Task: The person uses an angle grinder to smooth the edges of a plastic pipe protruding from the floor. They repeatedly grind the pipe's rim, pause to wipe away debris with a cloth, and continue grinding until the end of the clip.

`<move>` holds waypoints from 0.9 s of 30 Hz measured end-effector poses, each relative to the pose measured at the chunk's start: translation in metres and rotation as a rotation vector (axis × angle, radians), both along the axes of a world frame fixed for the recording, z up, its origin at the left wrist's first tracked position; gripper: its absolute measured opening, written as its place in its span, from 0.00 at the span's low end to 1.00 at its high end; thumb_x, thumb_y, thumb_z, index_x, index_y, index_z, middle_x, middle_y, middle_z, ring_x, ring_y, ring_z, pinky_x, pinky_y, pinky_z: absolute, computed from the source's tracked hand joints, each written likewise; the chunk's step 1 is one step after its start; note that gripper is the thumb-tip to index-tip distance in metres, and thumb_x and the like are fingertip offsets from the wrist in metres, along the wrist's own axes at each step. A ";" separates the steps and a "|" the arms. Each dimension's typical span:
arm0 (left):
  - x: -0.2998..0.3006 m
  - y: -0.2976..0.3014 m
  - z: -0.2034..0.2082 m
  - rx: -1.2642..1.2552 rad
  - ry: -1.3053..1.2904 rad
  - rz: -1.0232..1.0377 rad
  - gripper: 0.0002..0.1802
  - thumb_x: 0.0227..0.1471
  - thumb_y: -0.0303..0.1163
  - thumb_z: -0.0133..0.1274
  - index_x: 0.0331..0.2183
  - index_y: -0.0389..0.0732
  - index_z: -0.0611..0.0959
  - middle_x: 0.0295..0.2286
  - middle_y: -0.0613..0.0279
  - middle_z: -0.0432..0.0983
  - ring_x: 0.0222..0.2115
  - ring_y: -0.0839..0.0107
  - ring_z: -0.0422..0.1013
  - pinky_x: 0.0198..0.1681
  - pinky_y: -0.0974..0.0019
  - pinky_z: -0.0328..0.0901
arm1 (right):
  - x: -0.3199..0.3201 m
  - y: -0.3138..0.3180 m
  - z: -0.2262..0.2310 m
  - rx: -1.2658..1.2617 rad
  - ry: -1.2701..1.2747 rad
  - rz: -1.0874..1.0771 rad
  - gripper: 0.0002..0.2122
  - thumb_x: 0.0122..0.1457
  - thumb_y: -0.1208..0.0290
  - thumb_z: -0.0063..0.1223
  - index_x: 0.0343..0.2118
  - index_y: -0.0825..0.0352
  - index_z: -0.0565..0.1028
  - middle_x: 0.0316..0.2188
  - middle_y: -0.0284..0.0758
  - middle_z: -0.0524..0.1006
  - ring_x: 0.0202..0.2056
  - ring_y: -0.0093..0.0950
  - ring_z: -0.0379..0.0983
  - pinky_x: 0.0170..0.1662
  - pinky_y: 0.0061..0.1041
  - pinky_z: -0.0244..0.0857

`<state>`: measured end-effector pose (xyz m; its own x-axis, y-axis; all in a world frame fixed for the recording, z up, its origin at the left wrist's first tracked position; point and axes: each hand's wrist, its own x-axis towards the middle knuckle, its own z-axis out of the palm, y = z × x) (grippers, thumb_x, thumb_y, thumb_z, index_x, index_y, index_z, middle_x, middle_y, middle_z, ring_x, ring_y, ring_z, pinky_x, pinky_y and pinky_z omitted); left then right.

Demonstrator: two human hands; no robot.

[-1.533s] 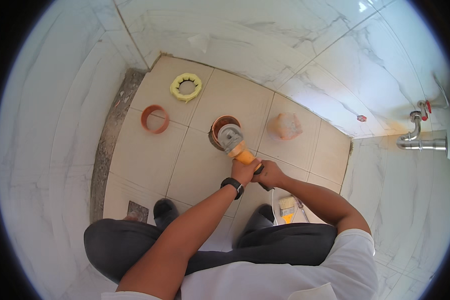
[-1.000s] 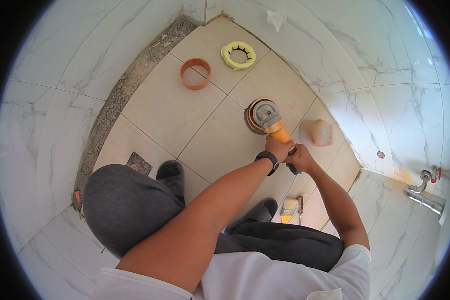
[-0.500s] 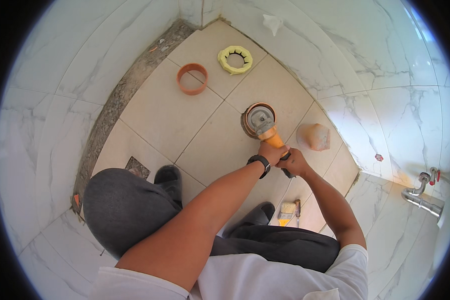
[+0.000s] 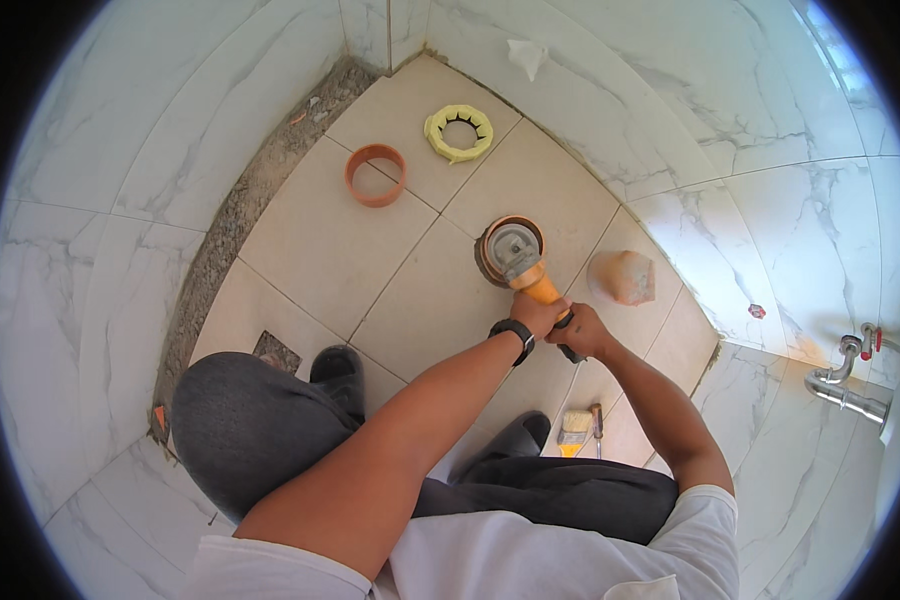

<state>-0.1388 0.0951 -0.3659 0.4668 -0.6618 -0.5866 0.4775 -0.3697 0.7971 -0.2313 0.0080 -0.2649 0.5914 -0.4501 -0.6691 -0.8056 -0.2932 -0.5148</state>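
Note:
Both hands grip a yellow and black angle grinder (image 4: 537, 283). My left hand (image 4: 536, 312), with a black watch at the wrist, is wrapped round its body. Just behind it, my right hand (image 4: 582, 331) is closed on the dark rear handle. The grinder's round grey head lies over an orange-brown pipe end (image 4: 541, 238) set in the tiled floor, and covers much of the opening. Whether the disc touches the pipe I cannot tell. A cut pipe ring (image 4: 375, 176) of the same colour lies farther off to the left.
A yellow notched ring (image 4: 459, 134) lies at the far side. Right of the grinder sits a clear bag-like thing with brownish contents (image 4: 626, 277). Near my feet are a paintbrush (image 4: 574, 430) and a screwdriver (image 4: 597, 428). A metal drain pipe (image 4: 842, 392) juts out at the right wall.
The view has shifted a little, so the floor things sit slightly lower and more to the left. Both hands keep their grip on the grinder at the pipe end.

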 end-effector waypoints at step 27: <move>0.008 0.003 0.004 -0.041 0.159 -0.014 0.21 0.54 0.34 0.67 0.45 0.33 0.80 0.40 0.57 0.81 0.40 0.68 0.79 0.45 0.64 0.73 | 0.005 -0.001 0.001 -0.042 0.024 0.056 0.19 0.41 0.64 0.70 0.35 0.72 0.81 0.26 0.39 0.83 0.28 0.30 0.81 0.36 0.29 0.74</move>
<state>-0.1305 0.0978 -0.3618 0.3609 -0.6928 -0.6243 0.5937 -0.3456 0.7267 -0.2262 0.0072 -0.2643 0.6001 -0.4450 -0.6647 -0.7995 -0.3590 -0.4816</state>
